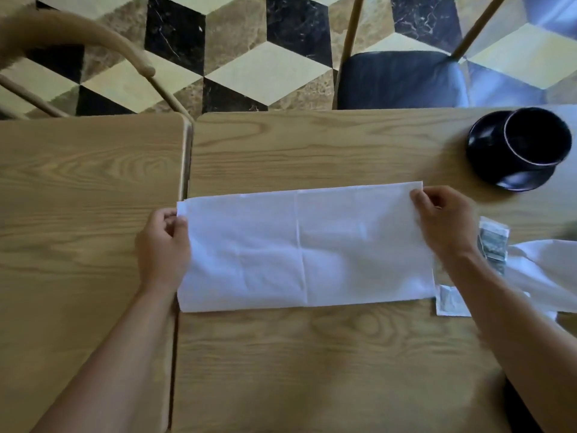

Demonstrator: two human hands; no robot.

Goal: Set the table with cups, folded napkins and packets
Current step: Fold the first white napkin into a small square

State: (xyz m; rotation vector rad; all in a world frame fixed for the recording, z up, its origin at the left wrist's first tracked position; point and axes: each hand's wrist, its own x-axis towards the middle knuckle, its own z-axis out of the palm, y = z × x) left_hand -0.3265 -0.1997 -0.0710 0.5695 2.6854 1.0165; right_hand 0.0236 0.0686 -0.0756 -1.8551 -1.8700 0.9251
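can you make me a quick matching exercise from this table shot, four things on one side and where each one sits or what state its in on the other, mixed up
Things:
1. napkin
2. cup
3. packets
4. chair cushion

Places or states:
A. beyond the table's far edge, over the patterned floor
B. spread flat, gripped at both far corners by the left hand and right hand
C. on a dark saucer at the far right of the table
D. beside the right wrist, near the napkin's right end

Pairs: 1-B, 2-C, 3-D, 4-A

The napkin [304, 248] lies on the table [312, 354], cup [527, 145] behind-right, packets [493, 242] right.
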